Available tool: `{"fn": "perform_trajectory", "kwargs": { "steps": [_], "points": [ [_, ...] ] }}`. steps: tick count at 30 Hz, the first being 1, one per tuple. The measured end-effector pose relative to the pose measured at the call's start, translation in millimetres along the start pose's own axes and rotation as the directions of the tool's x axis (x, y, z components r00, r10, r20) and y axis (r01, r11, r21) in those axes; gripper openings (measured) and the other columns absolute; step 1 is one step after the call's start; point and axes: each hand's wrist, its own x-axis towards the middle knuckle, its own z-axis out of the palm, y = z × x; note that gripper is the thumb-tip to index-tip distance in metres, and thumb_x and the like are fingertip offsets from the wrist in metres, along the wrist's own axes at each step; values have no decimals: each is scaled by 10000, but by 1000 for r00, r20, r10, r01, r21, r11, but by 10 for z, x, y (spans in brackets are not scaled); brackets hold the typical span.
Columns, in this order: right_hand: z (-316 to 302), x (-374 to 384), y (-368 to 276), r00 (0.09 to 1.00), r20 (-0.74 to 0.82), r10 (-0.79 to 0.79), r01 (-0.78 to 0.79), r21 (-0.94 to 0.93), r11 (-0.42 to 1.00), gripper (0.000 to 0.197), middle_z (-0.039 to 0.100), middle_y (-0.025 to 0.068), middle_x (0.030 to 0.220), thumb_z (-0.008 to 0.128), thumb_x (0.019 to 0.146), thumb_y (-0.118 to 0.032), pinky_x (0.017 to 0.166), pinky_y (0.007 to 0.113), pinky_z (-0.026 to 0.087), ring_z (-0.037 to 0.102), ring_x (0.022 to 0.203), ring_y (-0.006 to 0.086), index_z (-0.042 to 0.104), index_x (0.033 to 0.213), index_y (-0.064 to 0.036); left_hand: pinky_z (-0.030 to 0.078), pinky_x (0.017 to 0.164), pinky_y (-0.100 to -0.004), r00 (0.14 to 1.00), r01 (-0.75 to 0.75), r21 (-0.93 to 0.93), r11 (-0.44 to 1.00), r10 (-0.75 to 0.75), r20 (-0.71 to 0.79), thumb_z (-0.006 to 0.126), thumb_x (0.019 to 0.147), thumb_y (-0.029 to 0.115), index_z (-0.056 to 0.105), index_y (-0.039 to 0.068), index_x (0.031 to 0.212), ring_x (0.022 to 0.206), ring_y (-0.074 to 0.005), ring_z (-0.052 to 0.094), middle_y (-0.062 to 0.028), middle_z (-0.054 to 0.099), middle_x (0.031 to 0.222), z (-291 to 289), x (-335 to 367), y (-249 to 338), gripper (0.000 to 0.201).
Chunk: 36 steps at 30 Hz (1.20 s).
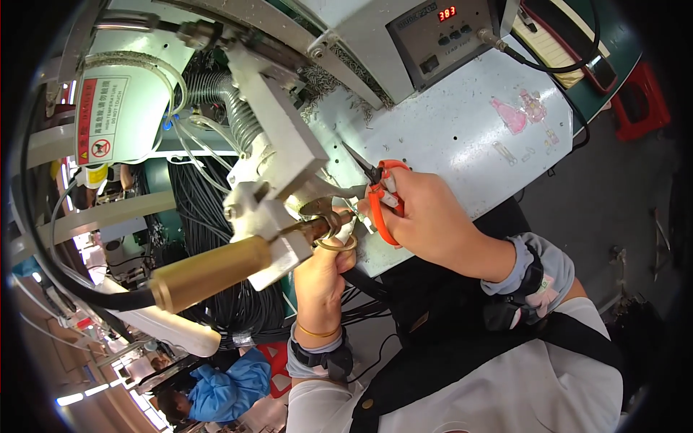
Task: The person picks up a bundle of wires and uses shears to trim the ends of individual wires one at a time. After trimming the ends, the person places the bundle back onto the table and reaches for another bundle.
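My right hand (437,216) is closed on small scissors (374,175) with orange handles. Their dark, pointed blades aim up and left, over the pale metal worktop (433,137). Just left of them, my left hand (320,281) is raised with its fingers curled together under the tip of a soldering iron (213,270), which has a brass-coloured handle. Whatever those fingers pinch is mostly hidden by the iron's tip and metal bracket (278,123). A small pale part shows near the fingertips, too unclear to name.
A grey control box (447,43) with a red lit display stands at the back. Wire clippings (325,83) litter the machine base. Black cables (209,260) hang at left, near a flexible metal hose (242,108). A red stool (642,105) is at right; a person in blue (227,386) sits lower left.
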Motion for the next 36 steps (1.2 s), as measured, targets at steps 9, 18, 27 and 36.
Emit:
{"fn": "perform_trajectory", "kwargs": {
  "steps": [9, 18, 27, 36],
  "points": [
    [-14, 0, -30, 998, 30, 48, -49, 39, 998, 208, 453, 90, 542, 610, 771, -136, 440, 285, 319, 368, 456, 132, 485, 750, 29, 222, 409, -178, 990, -50, 99, 994, 62, -126, 627, 767, 145, 513, -5, 978, 482, -41, 325, -2, 471, 691, 36, -36, -28, 283],
    [-92, -136, -19, 973, 186, 134, -176, 232, 957, 159, 511, 2, 582, 599, 794, -151, 429, 208, 313, 398, 506, 36, 528, 787, -9, 241, 409, -200, 993, -58, 61, 996, 64, -100, 585, 765, 36, 558, -28, 932, 475, -54, 333, -9, 457, 668, 130, -216, 22, 181],
    [-168, -434, -227, 913, 375, 159, -333, 463, 821, 131, 559, 34, 616, 571, 817, -145, 392, 172, 359, 484, 454, 57, 540, 805, -19, 270, 434, -200, 989, -143, -25, 989, 144, 27, 514, 787, 14, 541, -39, 1020, 522, -81, 334, -39, 411, 688, 96, -679, -95, 240],
    [-136, -618, -397, 880, 403, 251, -450, 540, 711, 132, 582, 63, 596, 579, 806, -113, 363, 180, 346, 463, 393, 63, 578, 816, 19, 331, 475, -224, 758, -454, 715, 532, 652, -3, 507, 804, 0, 578, -42, 951, 597, -108, 431, -50, 463, 738, 214, -829, -278, 169]
  ]
}}
